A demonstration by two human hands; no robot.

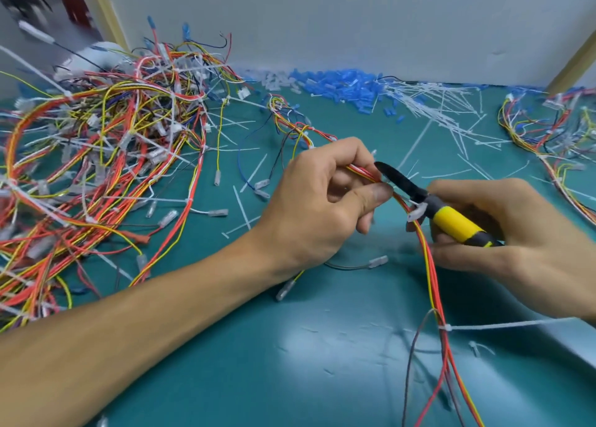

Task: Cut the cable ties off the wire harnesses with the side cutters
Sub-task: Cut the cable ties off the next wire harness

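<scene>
Head view: partway done, I'd judge. Cut ties (445, 117) litter the upper right of the green mat (290, 362) and a smaller bundle (548, 136) sits at the right edge. The big tangle (96, 155) at left looks mostly tied. Left hand (322, 200) pinches the red-yellow harness (429, 265) at frame centre. Right hand (503, 233) grips the side cutters (448, 221), head against the wires by a white cable tie (417, 212); can't tell if the blades are on it. Second tie (448, 327) waits lower down. Most room is lower centre; wall (354, 23) closes the back, tangle crowds the left.
</scene>
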